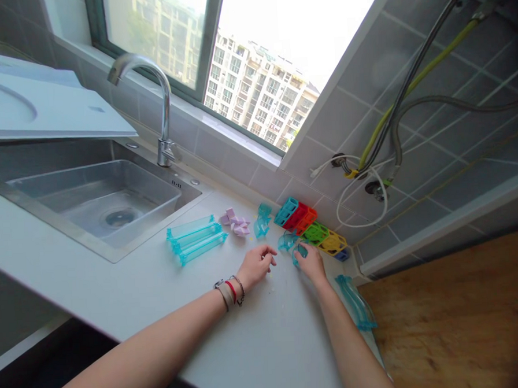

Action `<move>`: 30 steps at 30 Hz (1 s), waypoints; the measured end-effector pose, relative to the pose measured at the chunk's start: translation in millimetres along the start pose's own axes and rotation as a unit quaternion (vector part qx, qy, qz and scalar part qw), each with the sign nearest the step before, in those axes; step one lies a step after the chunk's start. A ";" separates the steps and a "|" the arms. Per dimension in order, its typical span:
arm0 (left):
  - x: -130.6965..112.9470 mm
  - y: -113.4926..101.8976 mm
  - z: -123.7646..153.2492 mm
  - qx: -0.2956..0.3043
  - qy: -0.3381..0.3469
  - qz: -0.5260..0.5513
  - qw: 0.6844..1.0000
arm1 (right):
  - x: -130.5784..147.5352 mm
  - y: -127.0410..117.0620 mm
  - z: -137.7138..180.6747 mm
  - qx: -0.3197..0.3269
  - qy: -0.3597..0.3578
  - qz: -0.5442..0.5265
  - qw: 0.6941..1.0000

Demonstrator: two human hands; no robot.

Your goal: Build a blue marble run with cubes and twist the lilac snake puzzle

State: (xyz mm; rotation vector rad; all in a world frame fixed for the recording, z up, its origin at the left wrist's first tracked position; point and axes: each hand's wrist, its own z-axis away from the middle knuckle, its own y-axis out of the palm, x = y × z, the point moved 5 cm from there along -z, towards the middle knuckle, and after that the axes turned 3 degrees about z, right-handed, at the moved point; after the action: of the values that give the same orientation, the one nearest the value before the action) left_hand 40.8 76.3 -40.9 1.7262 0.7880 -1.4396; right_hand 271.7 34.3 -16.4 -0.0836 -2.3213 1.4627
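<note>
My right hand (313, 264) has its fingers closed on a translucent teal curved track piece (295, 256) low over the white counter. Just beyond it lies another teal curved piece (285, 241). My left hand (256, 266) rests near the counter surface, its fingers loosely bent and apart with nothing visible in them. Farther back stands a third teal curved piece (262, 220). Pale purple pieces (235, 222) sit in a small heap left of it. Straight teal track pieces (197, 239) lie side by side toward the sink.
Against the tiled wall stands a row of hollow blocks, among them a red block (301, 217) and a yellow block (332, 243). A long teal wavy track (355, 302) lies at the counter's right edge. On the left are a steel sink (108, 248) and a faucet (165, 112). Hoses (397, 103) hang at right.
</note>
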 end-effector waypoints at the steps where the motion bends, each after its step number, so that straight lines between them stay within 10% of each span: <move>1: 0.1 0.1 0.0 -0.001 0.000 -0.001 1.000 | 2.8 0.6 0.0 0.004 -0.008 -0.005 1.000; 19: 0.9 1.3 0.2 0.001 0.003 -0.020 1.000 | 31.1 -1.4 -15.4 0.020 -0.053 0.028 0.998; 30: 3.0 2.9 1.8 0.011 0.016 -0.038 0.999 | 127.7 28.4 -44.6 0.095 -0.157 0.098 0.978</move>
State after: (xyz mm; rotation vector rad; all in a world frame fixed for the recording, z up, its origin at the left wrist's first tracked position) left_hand 42.8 73.3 -43.6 1.7567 0.8651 -1.4791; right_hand 165.6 117.9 13.2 -0.0295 -2.4565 1.9111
